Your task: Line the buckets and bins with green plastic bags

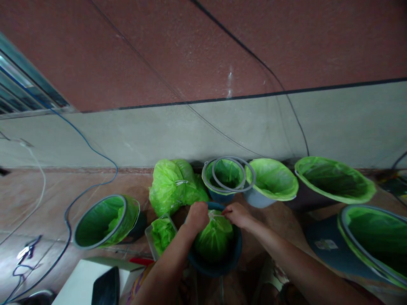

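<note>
A full green plastic bag (pixel 214 239), gathered at its neck, sits inside a dark blue bucket (pixel 238 254) in front of me. White string (pixel 216 214) runs across the gathered neck. My left hand (pixel 197 217) is closed at the left end of the string, its fingers partly turned away. On the other side my right hand (pixel 238 215) pinches the string's right end between thumb and fingers. Behind the bucket, against the wall, rests a bulging green bag (pixel 170 186) tied with white string. A clear tub (pixel 149 239) holding crumpled green plastic stands left of the bucket.
Several lined containers stand around: a tipped bucket (pixel 79 231) at left, a small bucket with loose grey rings (pixel 251 178), a pale bucket (pixel 260 201), a dark bin (pixel 299 201) and a blue bin (pixel 327 241) at right. A phone (pixel 106 286) lies on a white box (pixel 76 281). A blue cable (pixel 67 212) crosses the floor.
</note>
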A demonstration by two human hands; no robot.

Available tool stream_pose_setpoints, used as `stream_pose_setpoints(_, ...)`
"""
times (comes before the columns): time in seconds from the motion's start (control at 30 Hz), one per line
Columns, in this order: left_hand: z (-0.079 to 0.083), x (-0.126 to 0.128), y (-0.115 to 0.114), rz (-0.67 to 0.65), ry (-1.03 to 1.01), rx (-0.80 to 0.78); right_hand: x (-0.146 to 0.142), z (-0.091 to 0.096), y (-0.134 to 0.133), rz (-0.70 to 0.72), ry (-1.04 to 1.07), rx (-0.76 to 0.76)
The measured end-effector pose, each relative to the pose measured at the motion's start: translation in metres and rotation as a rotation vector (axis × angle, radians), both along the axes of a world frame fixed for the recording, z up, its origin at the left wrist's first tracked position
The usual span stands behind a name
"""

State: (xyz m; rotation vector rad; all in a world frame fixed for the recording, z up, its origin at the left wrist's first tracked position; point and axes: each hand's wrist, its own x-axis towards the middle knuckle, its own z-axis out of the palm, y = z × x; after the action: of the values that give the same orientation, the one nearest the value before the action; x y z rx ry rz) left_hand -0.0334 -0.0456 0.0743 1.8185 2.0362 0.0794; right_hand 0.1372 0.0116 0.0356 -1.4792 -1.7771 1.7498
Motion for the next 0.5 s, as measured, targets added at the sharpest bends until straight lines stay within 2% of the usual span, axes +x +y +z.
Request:
stream_pose_setpoints(0.07,-0.002,-0.005,-0.003,0.029,0.044,-0.033,0.008,0.0,0.006,0.06,-0.177,0.101)
stream_pose_setpoints(0.17,-0.003,-0.009,-0.007,0.059,0.117,-0.179,0.014,0.005,0.012,0.151,-0.345,0.131)
stream_pose_setpoints(0.27,0.001,-0.01,-0.008,0.021,0.165,-0.342,0.01,0.012,0.012,0.242,-0.405,0.399)
stream_pose_setpoints(0.33,0.004,-0.011,-0.007,-0.01,0.172,-0.383,0.003,0.012,0.005,0.347,-0.37,0.512)
stream_pose_setpoints(0.43,0.006,-0.011,-0.009,-0.047,0.143,-0.384,-0.009,-0.004,-0.018,0.531,-0.356,0.503)
stream_pose_setpoints(0.5,0.003,-0.009,-0.013,-0.083,0.081,-0.37,-0.015,-0.023,-0.038,0.572,-0.416,0.491)
